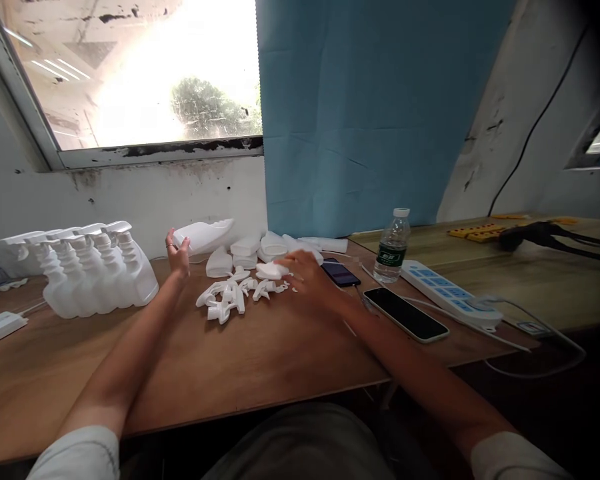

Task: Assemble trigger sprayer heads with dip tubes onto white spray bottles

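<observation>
My left hand (178,253) is closed around the base end of a white plastic bottle (205,235), which lies tilted on its side with its narrow end pointing right. Toward the middle, my right hand (306,272) is blurred by motion, its fingertips on a white plastic piece (271,270) whose exact kind I cannot make out. Below and left of that hand lies a loose pile of white trigger spray heads (225,297). More white bottles (220,263) lie behind the pile, near the wall.
Several white bottles with spray heads (97,273) stand in a row at left. To the right are a dark phone (341,272), a light-edged phone (405,313), a water bottle (391,247) and a white power strip (447,293) with cables. Another strip (1,328) sits far left.
</observation>
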Motion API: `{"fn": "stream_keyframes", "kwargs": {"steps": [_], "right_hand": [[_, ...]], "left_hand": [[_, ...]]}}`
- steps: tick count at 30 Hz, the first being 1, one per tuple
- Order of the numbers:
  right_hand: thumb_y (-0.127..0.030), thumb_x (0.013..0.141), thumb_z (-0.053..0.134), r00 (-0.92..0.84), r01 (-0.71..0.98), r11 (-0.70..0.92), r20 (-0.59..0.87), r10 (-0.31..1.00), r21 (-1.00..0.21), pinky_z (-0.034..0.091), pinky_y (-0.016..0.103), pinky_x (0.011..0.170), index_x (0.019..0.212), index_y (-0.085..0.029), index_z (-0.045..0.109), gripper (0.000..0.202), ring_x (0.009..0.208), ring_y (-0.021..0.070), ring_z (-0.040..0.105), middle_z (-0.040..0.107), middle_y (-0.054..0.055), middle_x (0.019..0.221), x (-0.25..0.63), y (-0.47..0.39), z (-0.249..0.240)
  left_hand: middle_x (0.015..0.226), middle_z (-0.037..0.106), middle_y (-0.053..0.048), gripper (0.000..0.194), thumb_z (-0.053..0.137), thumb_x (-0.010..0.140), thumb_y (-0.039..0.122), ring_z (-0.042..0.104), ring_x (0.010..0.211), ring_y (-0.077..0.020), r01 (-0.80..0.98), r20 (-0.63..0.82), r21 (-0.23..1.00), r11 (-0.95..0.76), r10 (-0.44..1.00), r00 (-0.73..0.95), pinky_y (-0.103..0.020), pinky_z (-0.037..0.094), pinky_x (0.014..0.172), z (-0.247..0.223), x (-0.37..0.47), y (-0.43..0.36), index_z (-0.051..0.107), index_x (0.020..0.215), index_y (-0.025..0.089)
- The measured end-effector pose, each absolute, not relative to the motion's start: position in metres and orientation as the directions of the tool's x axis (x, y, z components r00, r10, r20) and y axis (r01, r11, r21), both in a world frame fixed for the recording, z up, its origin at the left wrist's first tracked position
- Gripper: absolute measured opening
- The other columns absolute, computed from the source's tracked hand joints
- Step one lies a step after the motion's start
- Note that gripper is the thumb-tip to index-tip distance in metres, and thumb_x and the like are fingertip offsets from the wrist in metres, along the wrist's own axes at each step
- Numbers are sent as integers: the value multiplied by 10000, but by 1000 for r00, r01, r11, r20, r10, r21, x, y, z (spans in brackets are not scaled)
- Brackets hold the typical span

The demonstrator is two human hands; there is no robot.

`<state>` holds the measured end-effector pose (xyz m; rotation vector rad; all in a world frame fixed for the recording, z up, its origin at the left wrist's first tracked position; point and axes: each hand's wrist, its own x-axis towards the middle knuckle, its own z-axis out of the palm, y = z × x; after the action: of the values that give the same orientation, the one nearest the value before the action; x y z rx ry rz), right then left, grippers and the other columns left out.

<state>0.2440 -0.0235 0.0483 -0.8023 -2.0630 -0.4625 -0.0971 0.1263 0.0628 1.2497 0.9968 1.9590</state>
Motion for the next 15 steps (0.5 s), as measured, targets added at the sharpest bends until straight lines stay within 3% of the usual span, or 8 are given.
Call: {"fn": "stream_keyframes", "kwargs": {"steps": [3,5,7,10,15], "right_hand": [[-349,832,684,-46,694,687,939,341,-215,428,405,826,956,-218,682,181,882,227,541,592,59,919,262,-15,61],[-381,795,719,216,500,751,901,375,-433,461,340,719,900,-215,649,209,733,171,541,573,6,810,274,-10,70],[-418,776,727,402,176,808,791,462,-562,474,285,619,898,-215,600,268,605,122,541,585,-28,767,284,-6,76],[-453,757,735,481,-218,791,642,597,-572,525,271,598,883,-213,545,331,565,122,614,656,-17,744,294,1,78],[-401,802,714,464,-440,704,530,710,-557,595,285,701,831,-183,566,266,665,155,708,719,40,740,297,7,73]], "left_hand": [[1143,585,-21,672,692,721,252,602,913,-151,-300,374,828,-474,865,-334,-210,488,710,54,-106,88,446,1340,340],[1111,594,-17,602,693,706,233,604,876,-143,-389,337,823,-414,907,-252,-198,492,673,46,-111,66,509,1273,312],[1102,594,-17,548,687,695,209,601,878,-145,-434,320,820,-374,927,-194,-198,500,669,40,-115,51,541,1218,284],[1081,597,-11,502,670,684,179,594,882,-145,-462,339,801,-381,925,-173,-188,497,663,38,-121,45,562,1166,266],[1051,602,-4,486,665,669,177,586,884,-148,-487,353,777,-399,916,-188,-181,480,636,38,-128,51,578,1140,264]]}}
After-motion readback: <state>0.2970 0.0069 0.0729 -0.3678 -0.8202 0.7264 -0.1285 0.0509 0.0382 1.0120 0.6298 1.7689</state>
